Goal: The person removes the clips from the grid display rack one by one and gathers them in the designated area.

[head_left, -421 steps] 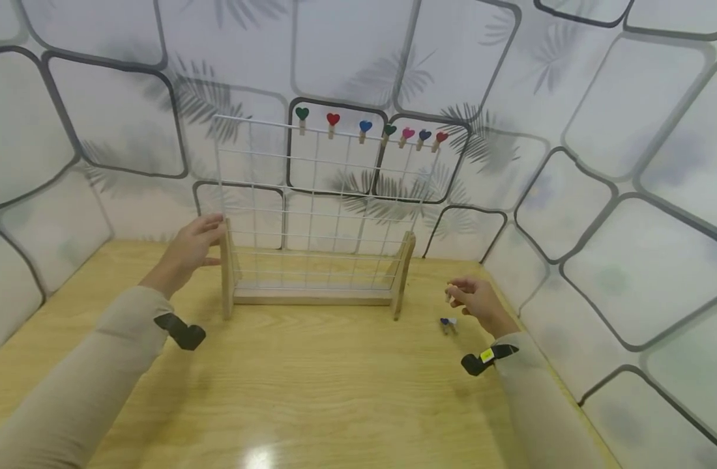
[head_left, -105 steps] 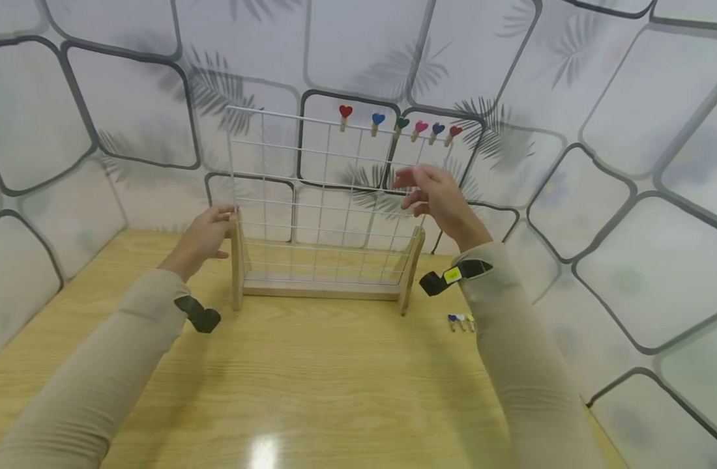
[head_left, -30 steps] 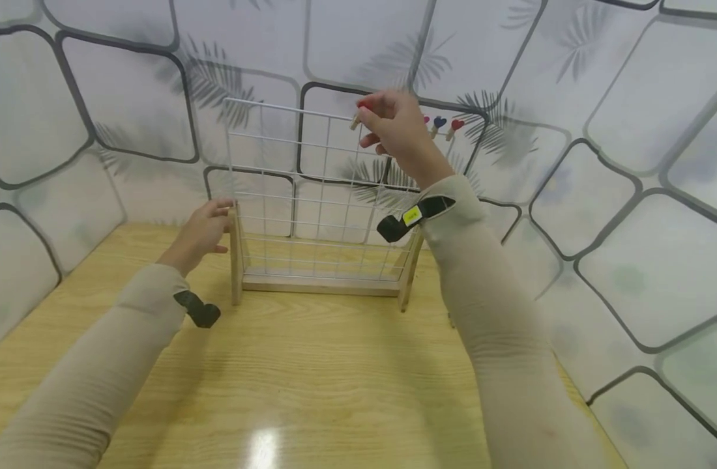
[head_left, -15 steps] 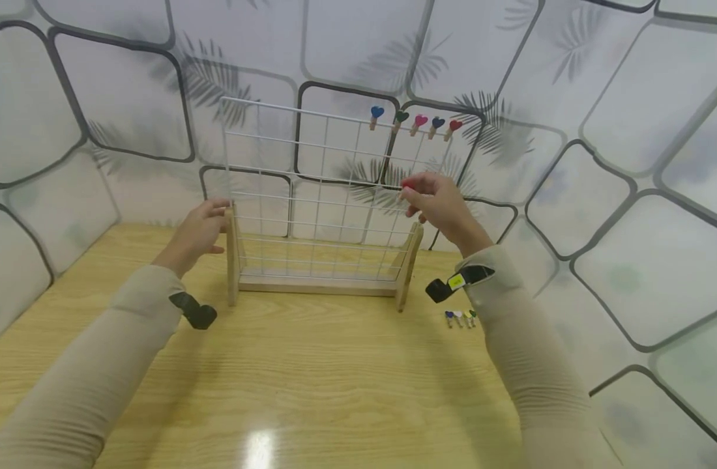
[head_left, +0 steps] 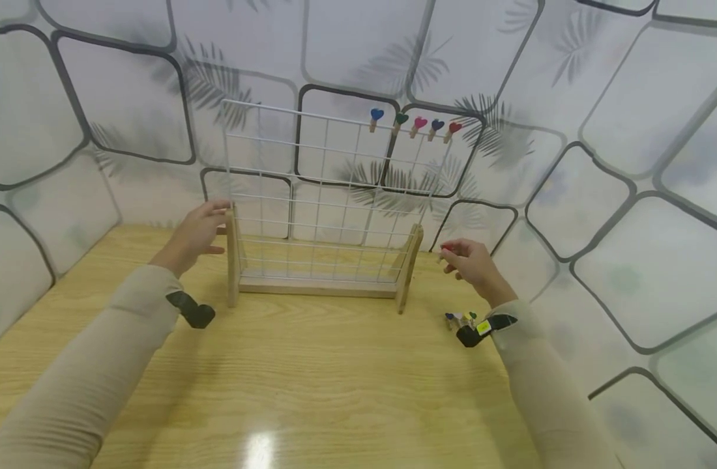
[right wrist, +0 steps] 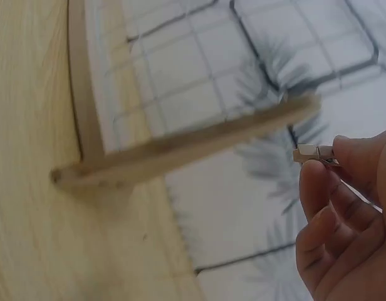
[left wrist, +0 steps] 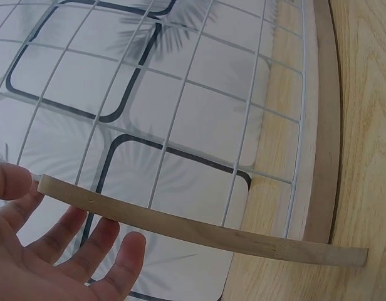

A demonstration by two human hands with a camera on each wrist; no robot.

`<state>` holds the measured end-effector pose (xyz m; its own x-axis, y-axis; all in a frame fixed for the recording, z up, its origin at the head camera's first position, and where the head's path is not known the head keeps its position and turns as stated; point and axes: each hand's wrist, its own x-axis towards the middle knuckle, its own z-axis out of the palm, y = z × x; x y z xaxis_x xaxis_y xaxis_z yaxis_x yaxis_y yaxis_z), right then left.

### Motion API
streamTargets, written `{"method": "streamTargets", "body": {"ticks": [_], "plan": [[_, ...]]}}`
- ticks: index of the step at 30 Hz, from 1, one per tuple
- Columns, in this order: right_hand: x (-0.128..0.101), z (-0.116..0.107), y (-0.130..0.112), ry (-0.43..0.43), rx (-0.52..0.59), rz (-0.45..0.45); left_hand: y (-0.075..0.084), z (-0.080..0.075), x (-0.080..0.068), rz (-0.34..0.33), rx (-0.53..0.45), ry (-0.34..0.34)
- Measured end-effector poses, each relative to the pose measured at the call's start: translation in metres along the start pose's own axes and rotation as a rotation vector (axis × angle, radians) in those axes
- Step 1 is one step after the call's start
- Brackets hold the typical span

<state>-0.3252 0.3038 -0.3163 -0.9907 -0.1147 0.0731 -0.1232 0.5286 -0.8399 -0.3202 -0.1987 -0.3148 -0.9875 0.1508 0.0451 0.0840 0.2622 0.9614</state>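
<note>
Surface point(head_left: 311, 378): pale wood, carrying the rack.
Wire rack point(head_left: 329, 195): upright grid in a wooden frame; five heart pegs point(head_left: 415, 123) clipped along its top right.
Left hand point(head_left: 194, 234): fingers spread, resting against the rack's left post point(head_left: 232, 260).
Right hand point(head_left: 472, 266): low, just right of the rack, fingers pinching the red-heart peg point(head_left: 442, 250).
Red-heart peg: wooden end pointing left, long axis roughly level in the right wrist view point(right wrist: 312, 153).
Loose pegs point(head_left: 461, 318): lying near the right wrist.

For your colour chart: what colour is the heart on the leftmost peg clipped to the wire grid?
Blue; the leftmost heart peg shows best in the head view.

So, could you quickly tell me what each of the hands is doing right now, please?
Left hand: open, fingers resting against the wooden rack post.
Right hand: pinching a red heart clothespin above the table.
</note>
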Motion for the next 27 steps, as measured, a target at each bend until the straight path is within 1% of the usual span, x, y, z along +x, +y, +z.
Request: {"method": "streamTargets", "body": {"ticks": [3, 7, 13, 16, 20, 27], "plan": [[-0.006, -0.006, 0.021, 0.022, 0.018, 0.051, -0.001, -0.001, 0.000, -0.004, -0.032, -0.017], [-0.013, -0.014, 0.042, 0.062, 0.019, 0.112, 0.000, -0.002, 0.000, -0.008, -0.058, -0.037], [-0.023, -0.026, 0.073, 0.092, 0.012, 0.166, 0.001, -0.001, -0.002, -0.019, -0.092, -0.051], [-0.029, -0.031, 0.085, 0.103, 0.010, 0.198, 0.001, -0.001, -0.001, -0.016, -0.110, -0.062], [-0.038, -0.036, 0.099, 0.116, 0.011, 0.232, 0.001, -0.001, -0.001, -0.008, -0.109, -0.068], [-0.052, -0.042, 0.123, 0.124, 0.038, 0.303, 0.004, -0.001, -0.004, -0.019, -0.103, -0.062]]}}
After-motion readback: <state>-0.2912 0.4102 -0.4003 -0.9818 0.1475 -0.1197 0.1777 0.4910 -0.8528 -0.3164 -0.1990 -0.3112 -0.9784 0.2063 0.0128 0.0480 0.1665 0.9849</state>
